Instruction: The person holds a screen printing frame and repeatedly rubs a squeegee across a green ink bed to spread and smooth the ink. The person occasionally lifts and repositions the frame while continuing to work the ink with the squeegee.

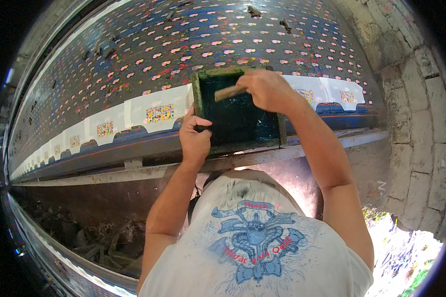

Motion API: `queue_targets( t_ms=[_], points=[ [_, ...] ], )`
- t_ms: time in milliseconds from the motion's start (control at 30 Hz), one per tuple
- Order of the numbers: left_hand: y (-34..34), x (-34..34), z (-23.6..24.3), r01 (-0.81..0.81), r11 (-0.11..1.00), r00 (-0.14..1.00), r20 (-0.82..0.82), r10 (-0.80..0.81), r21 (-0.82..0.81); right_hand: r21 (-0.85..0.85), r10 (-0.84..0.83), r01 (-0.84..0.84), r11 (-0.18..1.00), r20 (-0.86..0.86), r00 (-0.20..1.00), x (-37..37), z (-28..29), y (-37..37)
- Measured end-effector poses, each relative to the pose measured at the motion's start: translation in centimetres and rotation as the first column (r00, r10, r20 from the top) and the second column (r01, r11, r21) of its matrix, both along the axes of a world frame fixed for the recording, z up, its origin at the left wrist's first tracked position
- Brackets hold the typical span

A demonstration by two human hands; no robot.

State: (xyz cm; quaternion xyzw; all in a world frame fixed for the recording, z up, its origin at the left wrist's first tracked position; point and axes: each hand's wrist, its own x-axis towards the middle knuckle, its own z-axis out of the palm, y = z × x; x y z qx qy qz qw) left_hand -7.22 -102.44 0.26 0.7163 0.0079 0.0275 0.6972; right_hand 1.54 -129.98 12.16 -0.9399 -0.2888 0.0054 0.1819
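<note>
A wooden-framed printing screen [239,121] with dark, wet-looking green inner surface lies at the near edge of a long printing table [158,54]. My left hand [195,133] grips the left side of the frame, thumb and fingers wrapped round it. My right hand [266,91] is closed on a narrow wooden squeegee [225,93], held over the upper part of the screen. On both sides of the frame, white cut fabric pieces [134,111] with colourful printed patches lie in a row along the near edge of the table, partly hidden by the frame.
The table carries repeated pink and multicoloured marks and a few small dark pieces [253,11] farther back. A metal rail [109,174] runs along the near side. A worn block wall [409,109] stands at the right. Another long table [84,270] shows at the lower left.
</note>
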Motion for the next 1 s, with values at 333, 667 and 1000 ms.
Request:
queue_targets(
  t_ms=[333,667,1000],
  points=[
    [-0.1,0.1,0.0,-0.013,1.000,1.000,-0.013,0.012,-0.011,0.034,-0.080,0.078,0.996,0.050,0.996,-1.1,-1.6,1.3],
    [0.0,-0.1,0.5,-0.007,0.997,1.000,-0.013,0.008,0.071,0.017,-0.048,0.048,0.999,0.047,0.998,-12.3,-1.1,3.1],
    [0.2,0.2,0.7,-0.027,0.993,0.999,-0.041,0.032,0.116,0.202,-0.129,0.131,0.971,-0.024,0.991,-17.1,-1.4,1.8]
  ],
)
